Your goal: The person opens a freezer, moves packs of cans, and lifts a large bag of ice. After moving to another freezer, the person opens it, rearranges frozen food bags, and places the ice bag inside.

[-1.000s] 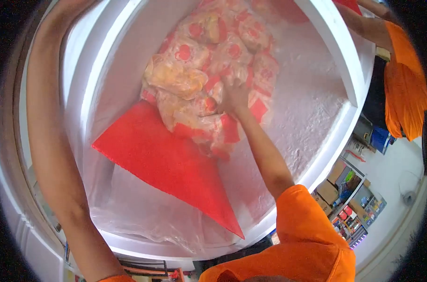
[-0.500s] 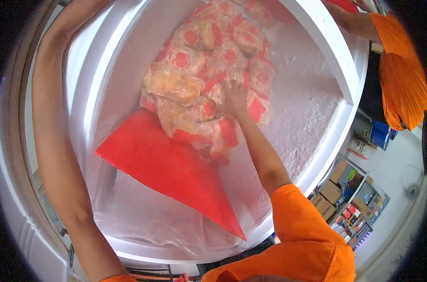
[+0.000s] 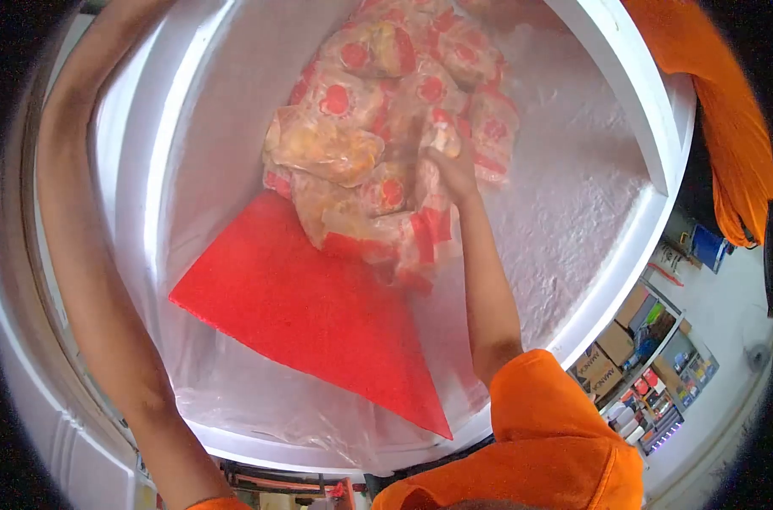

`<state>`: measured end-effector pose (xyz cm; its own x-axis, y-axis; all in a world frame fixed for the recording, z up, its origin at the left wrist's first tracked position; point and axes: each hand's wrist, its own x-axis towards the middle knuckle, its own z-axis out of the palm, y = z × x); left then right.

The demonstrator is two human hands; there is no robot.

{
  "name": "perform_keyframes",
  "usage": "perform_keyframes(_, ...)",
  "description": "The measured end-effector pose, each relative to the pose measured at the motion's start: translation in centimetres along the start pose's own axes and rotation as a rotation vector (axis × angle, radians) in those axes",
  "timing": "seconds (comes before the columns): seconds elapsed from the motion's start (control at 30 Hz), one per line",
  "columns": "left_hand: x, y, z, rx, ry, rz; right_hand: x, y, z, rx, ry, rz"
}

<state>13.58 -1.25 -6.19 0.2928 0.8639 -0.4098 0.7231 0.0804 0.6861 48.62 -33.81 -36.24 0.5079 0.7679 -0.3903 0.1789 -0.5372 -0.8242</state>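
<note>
My right hand (image 3: 457,170) reaches down into a white chest freezer (image 3: 565,136) and grips the edge of a packed frozen chicken (image 3: 440,136), which is tilted up in its clear and red plastic bag. Several similar bagged chickens (image 3: 339,102) lie heaped around it. Close to the hand on the left is a yellowish bagged chicken (image 3: 322,149). My left arm (image 3: 97,246) runs along the freezer's left side, and its hand is beyond the top edge of the view.
A red flat sheet (image 3: 310,314) lies below the pile, with crumpled clear plastic (image 3: 259,382) by the near wall. Another person's orange sleeve (image 3: 718,102) is at upper right, outside the freezer. Shelves with cardboard boxes (image 3: 596,374) stand at right.
My right hand has gone from lying spread on the pile to gripping a bagged chicken and tilting it up. The other person's arm has moved up, and the view has shifted slightly.
</note>
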Motion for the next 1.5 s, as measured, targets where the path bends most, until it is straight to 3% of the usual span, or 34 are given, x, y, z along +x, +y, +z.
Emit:
perform_keyframes(0.03,-1.4,1.2,1.1,-0.005,0.116,0.046,-0.2,-1.5,-0.1,0.004,-0.001,0.004)
perform_keyframes(0.17,-1.0,0.4,0.4,0.013,0.041,-0.067,-0.4,-5.0,-1.3,-0.095,0.135,-0.006)
perform_keyframes(0.23,-0.8,0.1,0.5,0.05,0.144,-0.041,-0.4,-5.5,-1.6,-0.149,0.183,-0.051)
perform_keyframes(0.3,-0.9,0.3,0.7,0.039,0.183,-0.051,-1.1,-6.2,-1.9,-0.577,0.279,0.103)
perform_keyframes(0.4,-0.7,0.4,0.3,0.055,0.175,-0.066,-2.4,-6.7,-2.6,-0.745,0.227,0.125)
perform_keyframes(0.63,-0.2,-0.5,-0.4,0.169,0.151,-0.088,-2.8,-3.3,-2.7,-0.817,0.286,0.093)
perform_keyframes(0.7,-0.3,-0.7,-0.4,0.154,0.175,-0.107,-2.0,-2.2,-3.3,-0.487,0.258,0.014)
perform_keyframes(0.8,-0.7,-0.6,-0.5,0.136,0.162,-0.034,-0.3,-4.3,-3.4,-0.678,0.391,-0.056)
perform_keyframes(0.87,-1.2,0.1,-0.4,0.108,0.123,0.051,2.4,-5.1,-4.2,-0.635,0.418,-0.048)
perform_keyframes(1.0,-3.2,2.3,0.5,-0.002,0.0,0.24,11.4,-3.2,-7.1,-0.802,0.36,-0.216)
perform_keyframes(1.07,-3.9,3.2,0.6,-0.044,-0.048,0.303,11.7,-5.2,-6.9,-0.841,0.337,-0.295)
perform_keyframes(1.1,-4.2,4.0,1.0,-0.07,-0.062,0.335,9.7,-9.8,-5.6,-0.915,0.359,-0.029)
perform_keyframes(1.17,-5.5,4.8,2.4,-0.114,-0.023,0.377,9.0,-11.0,-5.8,-0.977,0.382,0.238)
perform_keyframes(1.3,-6.3,5.9,4.1,0.149,0.193,0.404,6.2,-7.8,-7.3,-0.724,0.064,-0.047)
perform_keyframes(1.37,-4.8,5.4,1.6,-0.042,-0.079,0.337,4.2,-7.3,-5.7,-0.651,-0.018,-0.111)
perform_keyframes(1.4,-4.6,5.4,1.2,-0.107,-0.167,0.312,3.5,-5.2,-4.4,-0.822,0.062,-0.104)
perform_keyframes(1.43,-4.8,5.7,1.7,-0.132,-0.122,0.297,3.1,-4.0,-3.3,-0.991,0.143,-0.098)
perform_keyframes(1.5,-5.4,6.5,2.8,-0.181,-0.03,0.264,1.1,-4.2,-1.9,-0.962,0.171,-0.143)
